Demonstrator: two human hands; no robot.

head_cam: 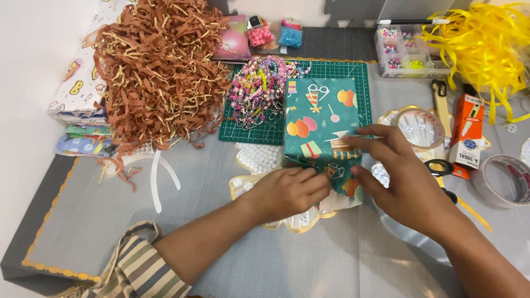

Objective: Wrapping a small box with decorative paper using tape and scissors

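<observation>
Looking down from the head camera, you have both hands on a box wrapped in teal party-print paper [323, 118], which lies on the grey worktop [221, 243] with its far half over a green cutting mat [342, 70]. Your left hand [284, 193] presses the near end of the box, fingers together and curled onto the folded paper. Your right hand [400, 176] comes in from the right, its fingers [367, 140] pinched on the paper's edge at the near right corner. Just right of the box sits a roll of clear tape [420, 128], with scissors [441, 168] near your right wrist. A heap of brown shredded paper [160, 66] lies well to the left, beaded strings [256, 91] beside the box.
</observation>
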